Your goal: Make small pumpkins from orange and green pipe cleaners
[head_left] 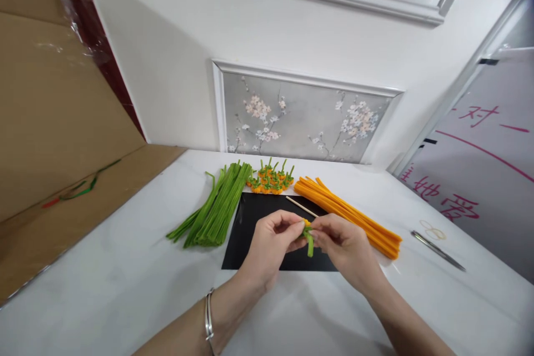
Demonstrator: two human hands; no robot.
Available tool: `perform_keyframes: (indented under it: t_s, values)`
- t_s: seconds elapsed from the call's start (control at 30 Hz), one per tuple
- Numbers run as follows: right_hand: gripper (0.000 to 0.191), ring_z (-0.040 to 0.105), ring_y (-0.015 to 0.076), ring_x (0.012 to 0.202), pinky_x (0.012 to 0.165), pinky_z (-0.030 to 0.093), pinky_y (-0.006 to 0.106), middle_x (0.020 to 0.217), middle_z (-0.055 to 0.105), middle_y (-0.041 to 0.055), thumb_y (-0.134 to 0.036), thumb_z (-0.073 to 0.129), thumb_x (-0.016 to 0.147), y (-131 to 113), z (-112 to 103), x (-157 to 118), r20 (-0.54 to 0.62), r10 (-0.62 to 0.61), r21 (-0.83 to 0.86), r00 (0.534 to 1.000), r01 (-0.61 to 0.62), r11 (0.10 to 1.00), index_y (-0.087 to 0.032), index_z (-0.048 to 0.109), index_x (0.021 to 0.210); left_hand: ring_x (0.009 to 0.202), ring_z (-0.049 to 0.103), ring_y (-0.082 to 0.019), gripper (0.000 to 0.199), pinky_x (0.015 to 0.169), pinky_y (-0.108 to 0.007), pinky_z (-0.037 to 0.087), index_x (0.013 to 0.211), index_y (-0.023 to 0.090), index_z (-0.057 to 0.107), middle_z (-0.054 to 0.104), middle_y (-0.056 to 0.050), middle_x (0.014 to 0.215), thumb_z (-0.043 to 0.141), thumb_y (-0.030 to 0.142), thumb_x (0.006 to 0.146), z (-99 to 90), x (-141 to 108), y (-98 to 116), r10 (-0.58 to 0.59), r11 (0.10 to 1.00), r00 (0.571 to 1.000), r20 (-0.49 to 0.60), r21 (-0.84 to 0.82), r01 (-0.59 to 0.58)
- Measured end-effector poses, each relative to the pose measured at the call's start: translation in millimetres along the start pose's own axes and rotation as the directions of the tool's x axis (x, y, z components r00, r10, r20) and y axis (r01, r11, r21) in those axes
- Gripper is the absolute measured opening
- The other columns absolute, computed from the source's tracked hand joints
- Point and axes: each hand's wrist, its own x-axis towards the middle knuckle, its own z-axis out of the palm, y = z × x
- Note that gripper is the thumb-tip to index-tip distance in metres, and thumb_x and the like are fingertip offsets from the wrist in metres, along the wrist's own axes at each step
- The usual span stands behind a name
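Between my two hands is a small pipe-cleaner piece, an orange body with a green pipe cleaner whose end hangs down. My left hand pinches the orange part between thumb and fingers. Thumb and fingertips of my right hand close on the green part. Both hands are just above a black mat. Behind the mat several finished-looking orange pieces with green tops stand grouped. A bundle of green pipe cleaners lies to the left, and a bundle of orange pipe cleaners to the right.
A thin wooden stick lies on the mat's far edge. Scissors or tweezers, a slim metal tool, rest at the right beside rubber bands. Cardboard stands along the left, a wall with framed panels behind, a written board at right.
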Motion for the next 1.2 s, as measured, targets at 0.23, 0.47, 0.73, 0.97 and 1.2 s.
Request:
perform_keyframes:
  t_s: [0.23,0.47,0.73,0.97,1.2]
  values:
    - [0.009,0.055,0.0126,0.064,0.055,0.043,0.023,0.079,0.062,0.0016,-0.017,0.057,0.088,-3,-1,-1,0.019,-0.173,-0.184,0.985,0.174,0.967,-0.020,0.062,0.081,0.066,0.059,-0.010,0.013,0.065,-0.024,0.058,0.073,0.012,0.067,0.062,0.000,0.068,0.074,0.023,0.072,-1.5,0,-2,0.013,0.995,1.000,0.027,0.097,-0.016]
    - [0.015,0.058,0.0132,0.069,0.060,0.047,0.023,0.080,0.061,0.0027,-0.010,0.050,0.090,0,3,-4,0.058,-0.308,-0.288,0.950,0.311,0.906,-0.020,0.058,0.082,0.063,0.060,-0.009,0.005,0.065,-0.024,0.058,0.071,0.011,0.067,0.063,0.000,0.067,0.069,0.016,0.073,-2.1,2,-3,-0.044,0.989,0.998,0.033,0.141,0.039]
    - [0.017,0.064,0.0200,0.085,0.070,0.049,0.032,0.089,0.070,0.0092,-0.008,0.048,0.094,2,-9,-1,0.309,-0.685,-0.522,0.660,0.720,0.457,-0.015,0.063,0.097,0.058,0.058,-0.007,0.008,0.056,-0.018,0.053,0.068,0.011,0.065,0.060,0.001,0.065,0.072,0.016,0.070,-4.7,3,1,-0.129,0.982,0.991,0.032,0.141,0.124]
    - [0.012,0.065,0.0154,0.063,0.058,0.053,0.027,0.075,0.069,0.0035,-0.021,0.053,0.094,4,-8,0,-0.025,-0.281,-0.110,0.959,0.277,0.955,-0.020,0.064,0.091,0.065,0.060,-0.012,0.014,0.064,-0.025,0.057,0.075,0.015,0.067,0.062,-0.002,0.073,0.071,0.028,0.076,-4.7,-1,6,0.188,0.960,0.978,0.091,0.194,-0.202]
    - [0.037,0.053,0.0104,0.046,0.046,0.044,0.022,0.052,0.055,-0.0020,-0.046,0.055,0.090,-9,-3,3,0.202,0.163,0.269,0.966,-0.215,0.939,-0.016,0.059,0.070,0.077,0.061,-0.017,0.013,0.063,-0.024,0.051,0.080,0.023,0.074,0.063,-0.005,0.083,0.062,0.021,0.085,-7.6,-6,4,0.563,0.649,0.803,0.195,0.498,-0.575]
